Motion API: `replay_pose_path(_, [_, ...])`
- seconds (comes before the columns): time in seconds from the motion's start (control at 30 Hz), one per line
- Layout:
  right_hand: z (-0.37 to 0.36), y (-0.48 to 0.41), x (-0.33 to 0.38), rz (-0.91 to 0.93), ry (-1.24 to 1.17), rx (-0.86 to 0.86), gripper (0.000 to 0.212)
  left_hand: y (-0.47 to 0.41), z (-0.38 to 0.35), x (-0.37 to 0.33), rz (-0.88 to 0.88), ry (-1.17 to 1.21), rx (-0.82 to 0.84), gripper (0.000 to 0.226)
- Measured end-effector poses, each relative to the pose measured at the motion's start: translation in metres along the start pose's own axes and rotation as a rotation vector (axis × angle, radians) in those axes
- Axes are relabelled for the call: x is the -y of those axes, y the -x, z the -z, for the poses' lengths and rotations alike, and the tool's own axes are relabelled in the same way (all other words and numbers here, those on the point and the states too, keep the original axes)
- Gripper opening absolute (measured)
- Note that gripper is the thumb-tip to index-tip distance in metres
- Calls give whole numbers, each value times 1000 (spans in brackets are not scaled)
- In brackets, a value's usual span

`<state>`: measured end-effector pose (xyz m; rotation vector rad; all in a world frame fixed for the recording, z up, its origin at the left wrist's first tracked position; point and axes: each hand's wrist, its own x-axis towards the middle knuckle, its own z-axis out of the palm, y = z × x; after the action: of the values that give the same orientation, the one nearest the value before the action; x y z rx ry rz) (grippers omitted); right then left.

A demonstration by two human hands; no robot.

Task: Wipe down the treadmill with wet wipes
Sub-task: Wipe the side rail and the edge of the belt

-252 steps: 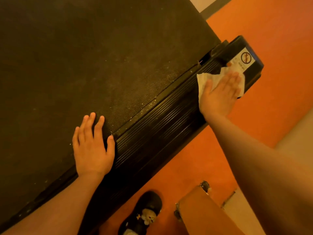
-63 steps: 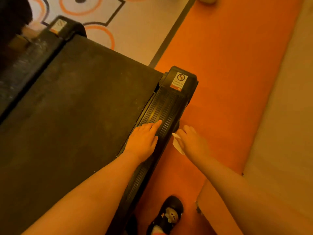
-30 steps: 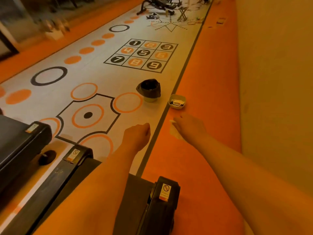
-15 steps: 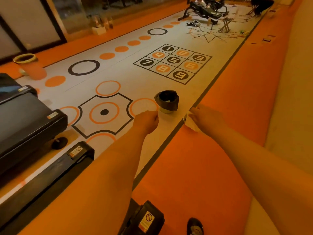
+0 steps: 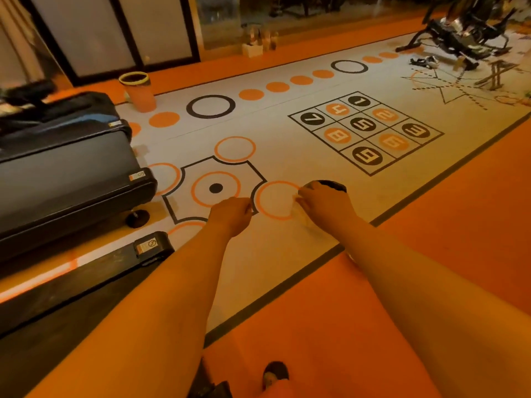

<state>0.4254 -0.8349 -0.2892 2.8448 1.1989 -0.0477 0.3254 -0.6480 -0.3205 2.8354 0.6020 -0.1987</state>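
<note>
A bin [image 5: 330, 185] sits on the floor [image 5: 287, 162] just beyond the right hand [image 5: 324, 206], which holds a wipe [image 5: 300, 216]; the treadmill [image 5: 153, 249] lies left of the left hand [image 5: 231, 216].

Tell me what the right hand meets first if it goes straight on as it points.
Probably the dark bin, whose rim shows just beyond the right hand, which pinches a pale wipe. Depth is unclear, so the gap is uncertain.

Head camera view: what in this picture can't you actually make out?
- Wet wipe: mostly hidden under the right hand, and blurred against the pale floor.
- Dark bin: the right hand covers all but its rim.
- Left hand: its fingers curl away from the camera, so whether they hold anything is hidden.
- Treadmill label: too small to read.
</note>
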Motion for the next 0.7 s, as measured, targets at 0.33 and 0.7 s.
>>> replay_pose_path(0.33, [22, -194, 32, 205, -1, -60, 32, -120, 46, 86, 182, 88, -51, 25])
replay_pose_path(0.7, [37, -385, 110, 481, -6, -74, 36, -219, 82, 197, 410, 170, -131, 24])
